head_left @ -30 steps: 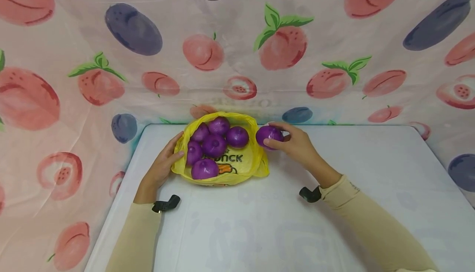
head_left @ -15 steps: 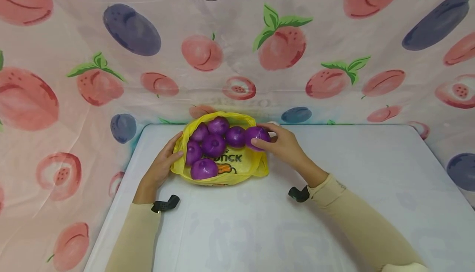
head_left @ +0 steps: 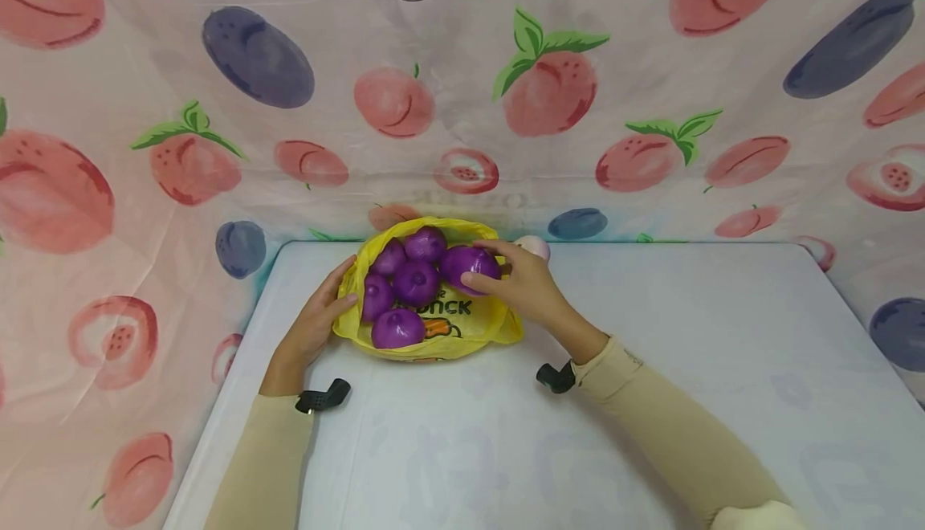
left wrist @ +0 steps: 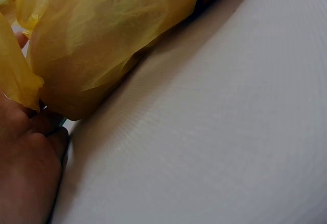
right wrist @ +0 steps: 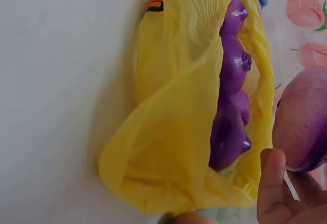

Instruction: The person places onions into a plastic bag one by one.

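Observation:
A yellow plastic bag [head_left: 462, 344] lies at the back of the table, its mouth spread open, with dark lettering inside. Several glossy purple onions [head_left: 417, 283] sit in it, mostly toward its left and back. My left hand [head_left: 314, 321] grips the bag's left rim, thumb over the edge; in the left wrist view its fingers [left wrist: 43, 127] are partly behind the yellow plastic. Over the bag's right side, my right hand [head_left: 527, 281] holds another purple onion [right wrist: 301, 119] between thumb and fingers. In the head view it overlaps an onion in the bag.
A pale, round object [head_left: 533, 246] stands behind my right hand at the table's back edge. The white table [head_left: 448, 450] ends against a fruit-patterned cloth [head_left: 462, 112]. Black wrist cameras [head_left: 555, 377] sit at both cuffs.
My right hand has carried its onion leftward, from beside the bag to over its right side. The pale round object behind the hand has come into view. My left hand has stayed on the rim.

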### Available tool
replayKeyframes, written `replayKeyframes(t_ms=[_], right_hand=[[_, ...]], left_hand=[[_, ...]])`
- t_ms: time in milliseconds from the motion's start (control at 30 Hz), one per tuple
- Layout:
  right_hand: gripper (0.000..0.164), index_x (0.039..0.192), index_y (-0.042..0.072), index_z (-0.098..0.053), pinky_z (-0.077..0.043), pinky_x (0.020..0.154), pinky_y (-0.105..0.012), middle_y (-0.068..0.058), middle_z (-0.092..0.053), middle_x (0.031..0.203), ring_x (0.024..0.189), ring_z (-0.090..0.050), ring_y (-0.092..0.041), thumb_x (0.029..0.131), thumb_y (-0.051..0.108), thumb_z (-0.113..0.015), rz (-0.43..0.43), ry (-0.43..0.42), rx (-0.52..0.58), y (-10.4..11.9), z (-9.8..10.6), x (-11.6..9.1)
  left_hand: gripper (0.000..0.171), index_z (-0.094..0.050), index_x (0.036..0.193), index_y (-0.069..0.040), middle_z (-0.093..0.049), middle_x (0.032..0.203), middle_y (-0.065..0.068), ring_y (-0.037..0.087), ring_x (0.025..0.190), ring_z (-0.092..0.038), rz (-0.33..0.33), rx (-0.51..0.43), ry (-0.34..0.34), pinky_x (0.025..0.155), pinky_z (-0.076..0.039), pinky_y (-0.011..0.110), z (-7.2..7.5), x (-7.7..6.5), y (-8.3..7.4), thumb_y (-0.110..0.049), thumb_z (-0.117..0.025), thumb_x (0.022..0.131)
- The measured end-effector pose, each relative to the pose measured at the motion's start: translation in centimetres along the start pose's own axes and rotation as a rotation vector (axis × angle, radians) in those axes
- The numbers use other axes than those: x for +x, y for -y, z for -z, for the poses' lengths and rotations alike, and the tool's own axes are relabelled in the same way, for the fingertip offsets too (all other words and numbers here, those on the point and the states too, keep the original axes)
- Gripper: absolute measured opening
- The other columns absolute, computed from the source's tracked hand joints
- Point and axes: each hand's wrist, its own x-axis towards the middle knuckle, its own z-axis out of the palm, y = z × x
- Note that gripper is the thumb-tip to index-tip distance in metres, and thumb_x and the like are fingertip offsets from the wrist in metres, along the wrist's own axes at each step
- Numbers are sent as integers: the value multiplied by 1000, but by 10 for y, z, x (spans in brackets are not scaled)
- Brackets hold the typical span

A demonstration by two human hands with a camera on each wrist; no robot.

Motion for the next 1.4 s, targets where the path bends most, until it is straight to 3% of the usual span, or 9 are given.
replayKeyframes(t_ms=[333,667,1133,1400], right_hand=[[62,142,26,-59,-58,95,-43,-3,-65,135,114,-62,-29,88,48,-78,7,13,5,-3,-21,8],[66,142,21,-59,-50,109,-46,-6,-61,144,130,-59,-29,86,50,-79,-5,-27,-17,-10,-34,14],[67,142,17,-59,-48,111,-46,-9,-62,142,128,-60,-28,86,48,-80,-21,-59,-82,-12,-43,18],[68,143,13,-58,-46,113,-46,-10,-61,144,129,-59,-29,88,46,-79,16,-64,-116,-13,-47,20]], left_hand=[[65,-23,164,-25,-16,172,4,25,157,-18,6,9,-9,108,-36,8,0,0,0,-19,-52,106],[65,-23,164,-27,-15,172,3,26,157,-17,9,8,-6,108,-36,8,0,0,2,-19,-52,106],[66,-24,164,-28,-15,172,2,25,158,-16,25,4,-16,107,-37,8,0,0,2,-20,-54,105],[66,-23,164,-27,-15,172,3,25,157,-17,7,-3,-4,108,-37,9,0,0,2,-19,-53,105]])
